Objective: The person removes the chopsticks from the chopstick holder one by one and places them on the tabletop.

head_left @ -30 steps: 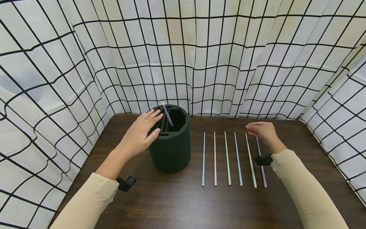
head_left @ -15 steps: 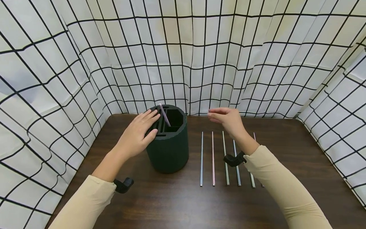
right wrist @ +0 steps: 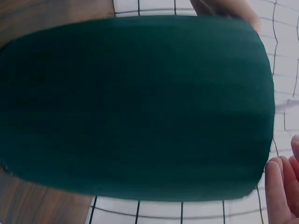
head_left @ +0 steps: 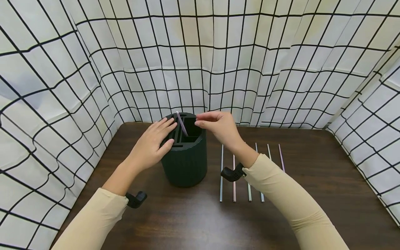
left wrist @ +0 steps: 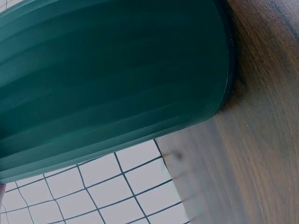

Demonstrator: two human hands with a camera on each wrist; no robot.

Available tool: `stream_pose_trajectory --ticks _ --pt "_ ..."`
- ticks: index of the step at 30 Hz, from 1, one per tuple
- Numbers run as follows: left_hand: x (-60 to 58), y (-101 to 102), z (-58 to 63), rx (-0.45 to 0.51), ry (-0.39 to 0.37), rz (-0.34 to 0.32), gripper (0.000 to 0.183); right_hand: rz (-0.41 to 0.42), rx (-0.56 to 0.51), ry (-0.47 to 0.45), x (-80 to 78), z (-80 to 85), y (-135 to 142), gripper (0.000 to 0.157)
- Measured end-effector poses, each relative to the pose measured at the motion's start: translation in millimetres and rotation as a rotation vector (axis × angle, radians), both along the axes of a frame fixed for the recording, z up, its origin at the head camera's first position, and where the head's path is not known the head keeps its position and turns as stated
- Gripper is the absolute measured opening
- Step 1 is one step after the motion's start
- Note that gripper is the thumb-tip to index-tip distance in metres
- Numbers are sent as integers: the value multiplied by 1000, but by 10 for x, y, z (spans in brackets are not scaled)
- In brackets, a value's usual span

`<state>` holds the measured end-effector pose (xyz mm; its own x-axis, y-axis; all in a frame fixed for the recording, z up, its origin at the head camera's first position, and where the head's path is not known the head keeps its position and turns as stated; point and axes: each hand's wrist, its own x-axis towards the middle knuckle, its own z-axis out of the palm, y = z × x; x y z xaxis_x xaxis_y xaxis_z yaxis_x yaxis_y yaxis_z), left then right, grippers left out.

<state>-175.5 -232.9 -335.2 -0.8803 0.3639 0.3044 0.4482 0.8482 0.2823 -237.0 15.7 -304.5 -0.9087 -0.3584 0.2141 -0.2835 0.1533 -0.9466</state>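
A dark green round utensil holder [head_left: 185, 168] with slots and a wide opening stands upright on the table. One lilac chopstick [head_left: 182, 125] leans in it, its end above the rim. My left hand [head_left: 151, 142] rests with spread fingers on the holder's left rim. At the right rim is my right hand [head_left: 221, 128], thumb and fingers brought near each other; the right wrist view shows nothing between its fingertips [right wrist: 274, 170]. Several chopsticks lie in a row on the table, among them a blue one [head_left: 221, 189], a pink one [head_left: 234, 194] and a purple one [head_left: 281, 158], some partly hidden by my right arm.
The brown wooden table [head_left: 193, 222] has its far edge close to a white curtain [head_left: 234, 62] with a black grid. The curtain also hangs along the left and right sides. Each wrist carries a black camera mount [head_left: 136, 199].
My right hand has moved left from above the purple chopstick, over the row, to the holder's right rim. The left hand stays on the holder, and the chopsticks lie where they were.
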Motion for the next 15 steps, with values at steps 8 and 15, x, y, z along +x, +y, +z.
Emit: stream_pose_trajectory --ticks 8,15 --pt "-8 -3 -17 13 2 -6 56 23 38 63 99 30 -228 31" --pt "-12 -6 -18 16 12 -4 56 8 56 81 122 30 -331 27"
